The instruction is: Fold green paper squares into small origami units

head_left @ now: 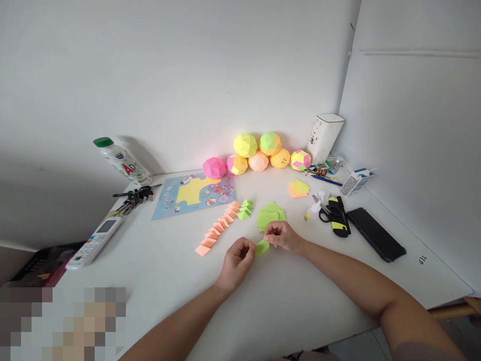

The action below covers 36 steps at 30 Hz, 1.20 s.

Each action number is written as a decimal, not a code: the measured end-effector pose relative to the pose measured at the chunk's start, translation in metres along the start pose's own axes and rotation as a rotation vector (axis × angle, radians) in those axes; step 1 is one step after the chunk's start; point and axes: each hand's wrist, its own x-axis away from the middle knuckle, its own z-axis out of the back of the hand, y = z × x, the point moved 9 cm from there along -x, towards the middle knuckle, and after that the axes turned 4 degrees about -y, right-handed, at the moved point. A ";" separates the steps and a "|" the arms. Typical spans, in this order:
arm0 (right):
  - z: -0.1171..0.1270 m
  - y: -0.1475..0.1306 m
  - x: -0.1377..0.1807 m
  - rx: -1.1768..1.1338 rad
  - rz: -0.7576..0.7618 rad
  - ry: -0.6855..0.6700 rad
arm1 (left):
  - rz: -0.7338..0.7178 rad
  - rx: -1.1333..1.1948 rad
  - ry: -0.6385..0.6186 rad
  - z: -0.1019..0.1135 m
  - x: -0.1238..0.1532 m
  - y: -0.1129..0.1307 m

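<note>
Between my two hands a small green paper sheet [262, 247] is held just above the white table. My left hand [239, 260] pinches its left corner, while my right hand [281, 236] grips its upper right edge. Just behind my right hand lies a pile of loose green paper sheets [271, 214]. To its left stand several folded green paper pieces [245, 210] in a short row. A longer row of folded peach paper pieces [218, 229] runs diagonally beside them.
Several coloured paper balls [258, 161] are stacked against the wall. A blue picture board [169, 205] lies at back left, near keys [137, 198] and a remote control [93, 243]. On the right are scissors [325, 214], a utility knife [339, 220] and a black phone [376, 234].
</note>
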 end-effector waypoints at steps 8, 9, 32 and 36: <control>-0.011 -0.002 0.003 0.107 -0.044 -0.081 | -0.040 -0.041 -0.016 -0.001 0.000 0.006; -0.011 -0.002 0.004 0.122 -0.049 -0.082 | -0.046 -0.056 -0.015 -0.001 0.000 0.007; -0.019 -0.010 0.004 0.183 0.024 -0.107 | 0.034 0.071 -0.081 -0.004 0.001 -0.001; -0.018 -0.016 0.004 0.172 0.093 -0.095 | 0.026 0.110 -0.107 -0.009 0.002 -0.004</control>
